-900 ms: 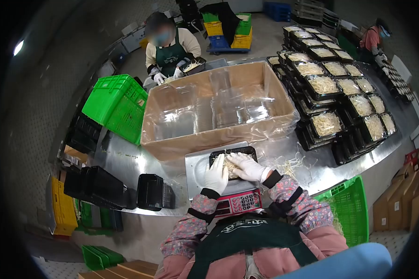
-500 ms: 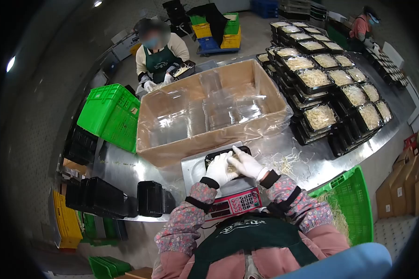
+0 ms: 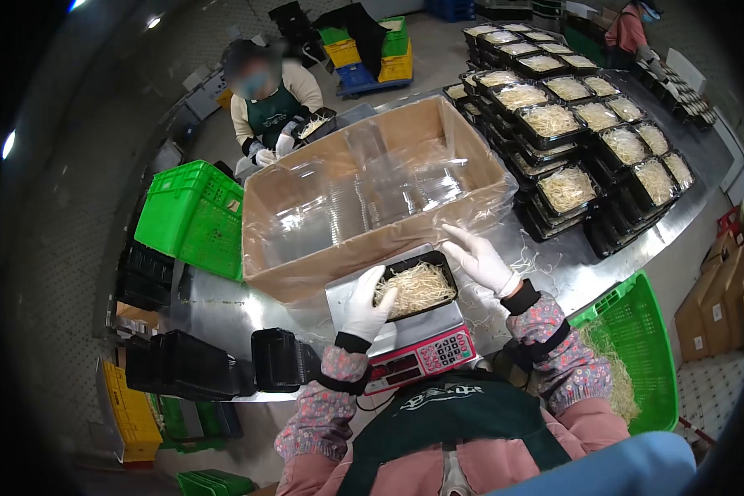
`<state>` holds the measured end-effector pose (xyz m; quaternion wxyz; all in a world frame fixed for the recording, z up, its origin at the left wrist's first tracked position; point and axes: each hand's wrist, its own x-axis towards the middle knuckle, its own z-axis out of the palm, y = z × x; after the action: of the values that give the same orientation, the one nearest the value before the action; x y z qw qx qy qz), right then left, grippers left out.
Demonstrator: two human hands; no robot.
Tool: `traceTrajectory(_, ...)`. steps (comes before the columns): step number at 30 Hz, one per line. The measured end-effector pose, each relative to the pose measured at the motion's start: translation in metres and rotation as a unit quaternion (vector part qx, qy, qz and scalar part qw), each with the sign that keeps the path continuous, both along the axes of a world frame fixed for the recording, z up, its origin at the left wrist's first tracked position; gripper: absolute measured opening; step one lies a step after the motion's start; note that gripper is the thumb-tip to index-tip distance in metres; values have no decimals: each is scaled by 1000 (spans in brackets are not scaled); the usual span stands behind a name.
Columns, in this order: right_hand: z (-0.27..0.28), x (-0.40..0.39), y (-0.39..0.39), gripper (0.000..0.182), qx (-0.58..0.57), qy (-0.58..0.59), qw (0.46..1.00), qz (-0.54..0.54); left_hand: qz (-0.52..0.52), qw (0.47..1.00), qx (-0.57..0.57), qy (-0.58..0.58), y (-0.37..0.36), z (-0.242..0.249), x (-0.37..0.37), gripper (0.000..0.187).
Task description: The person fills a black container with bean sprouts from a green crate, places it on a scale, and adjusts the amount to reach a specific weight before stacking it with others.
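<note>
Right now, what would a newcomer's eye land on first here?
Probably the black tray of pale sprouts on the scale at centre, with the left hand at its edge and the right hand lifted beside it. Next, the big cardboard box of clear lids behind, and the stacked filled trays at right.

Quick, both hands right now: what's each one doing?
Left hand: fingers on the edge of the black tray of sprouts on the scale.
Right hand: open, empty, lifted beside the tray.
</note>
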<state>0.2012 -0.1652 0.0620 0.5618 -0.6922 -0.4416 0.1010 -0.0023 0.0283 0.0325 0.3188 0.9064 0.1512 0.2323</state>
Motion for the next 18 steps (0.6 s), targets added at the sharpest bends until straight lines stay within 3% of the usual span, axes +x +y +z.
traceTrajectory(1,-3,0,1,51,-35,-17,999,-15,31,998,-14,-44,1,0,-9,48)
traceTrajectory(2,-6,-2,3,50,-70,-35,996,-30,50,998,-19,-40,2,-6,-18,50)
traceTrajectory(5,-26,-31,36,51,-83,-137,985,58,62,988,129,58,-9,-32,-21,62)
traceTrajectory(8,-50,-49,70,47,-109,-274,945,141,62,960,221,159,-19,-27,-10,61)
traceTrajectory(10,-63,-62,84,44,-211,-322,912,137,50,953,241,175,-11,-29,-8,61)
traceTrajectory(15,-68,-76,132,35,-231,-351,902,100,90,942,255,201,13,-12,-11,64)
traceTrajectory(18,-75,-79,150,38,-218,-362,902,93,68,938,292,172,42,-41,-16,64)
